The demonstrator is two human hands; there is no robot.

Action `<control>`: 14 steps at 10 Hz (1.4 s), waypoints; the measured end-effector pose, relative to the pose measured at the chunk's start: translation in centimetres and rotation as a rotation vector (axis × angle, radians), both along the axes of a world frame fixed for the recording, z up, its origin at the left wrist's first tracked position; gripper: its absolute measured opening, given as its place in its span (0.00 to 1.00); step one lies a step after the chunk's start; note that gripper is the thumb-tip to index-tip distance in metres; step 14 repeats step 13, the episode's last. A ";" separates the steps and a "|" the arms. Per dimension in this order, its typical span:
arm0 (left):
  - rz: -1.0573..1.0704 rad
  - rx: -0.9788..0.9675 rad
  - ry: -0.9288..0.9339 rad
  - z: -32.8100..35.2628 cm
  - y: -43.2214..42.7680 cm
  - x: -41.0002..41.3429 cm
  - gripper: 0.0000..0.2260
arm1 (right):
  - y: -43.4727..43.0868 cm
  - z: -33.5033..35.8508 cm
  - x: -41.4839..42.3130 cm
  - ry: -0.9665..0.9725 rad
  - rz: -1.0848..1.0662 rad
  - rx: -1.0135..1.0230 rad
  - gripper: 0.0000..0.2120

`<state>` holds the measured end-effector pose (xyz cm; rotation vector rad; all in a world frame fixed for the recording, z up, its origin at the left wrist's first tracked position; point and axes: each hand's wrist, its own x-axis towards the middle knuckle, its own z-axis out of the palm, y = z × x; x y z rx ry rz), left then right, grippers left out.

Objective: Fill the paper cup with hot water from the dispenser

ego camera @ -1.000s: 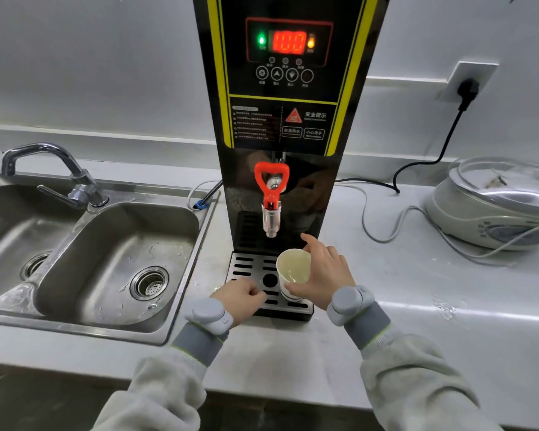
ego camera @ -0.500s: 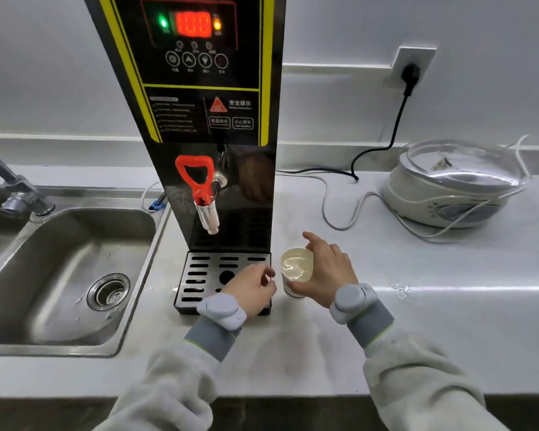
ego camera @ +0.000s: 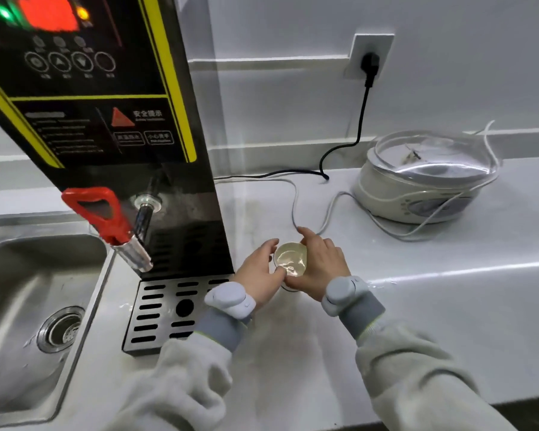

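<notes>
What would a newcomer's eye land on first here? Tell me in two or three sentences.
First, the tall black hot water dispenser at upper left, its red display glowing and its red tap handle jutting out. Next, the water-filled paper cup on the counter right of the drip tray, cradled between the left hand and right hand.

Even, cool indoor light, bright enough throughout — shadows are soft and faint. A white glare band runs along the surface [ego camera: 448,272] edge, and the water in the cup [ego camera: 290,259] glints. The dispenser [ego camera: 106,126] display is blown out red and smeared by motion blur. Wide-angle distortion bends the dispenser and wall lines — worst at the edges.
</notes>
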<state>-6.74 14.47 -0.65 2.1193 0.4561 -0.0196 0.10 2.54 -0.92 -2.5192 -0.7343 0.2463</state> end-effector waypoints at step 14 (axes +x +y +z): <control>-0.088 0.075 0.141 -1.3 0.5 4.2 0.27 | -0.3 -1.1 3.7 0.104 0.023 -0.108 0.43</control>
